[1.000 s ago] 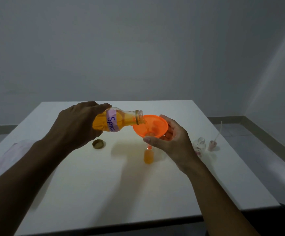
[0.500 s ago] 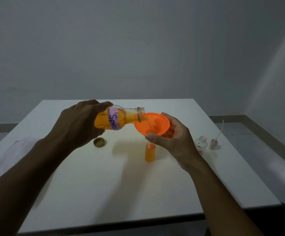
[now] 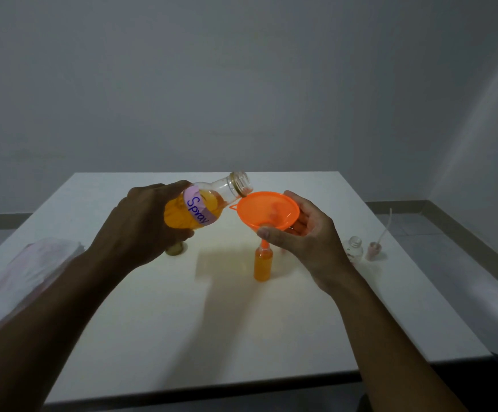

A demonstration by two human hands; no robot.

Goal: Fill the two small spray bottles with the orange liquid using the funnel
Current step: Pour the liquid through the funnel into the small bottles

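Two hands busy | left hand (image 3: pixel 141 230) grips big bottle (image 3: pixel 200 208), mouth at 10 o'clock of funnel (image 3: pixel 268 209) | right hand (image 3: pixel 301 242) pinches funnel, spout in small bottle (image 3: pixel 262 263), mid-table, nearly full | looks light, tippy, slick: I'd hold its body low | empty bottle (image 3: pixel 354 251) at its 3 o'clock

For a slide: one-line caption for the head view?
Left hand holds the Spray bottle neck-up beside the funnel; right hand steadies it in a small bottle.
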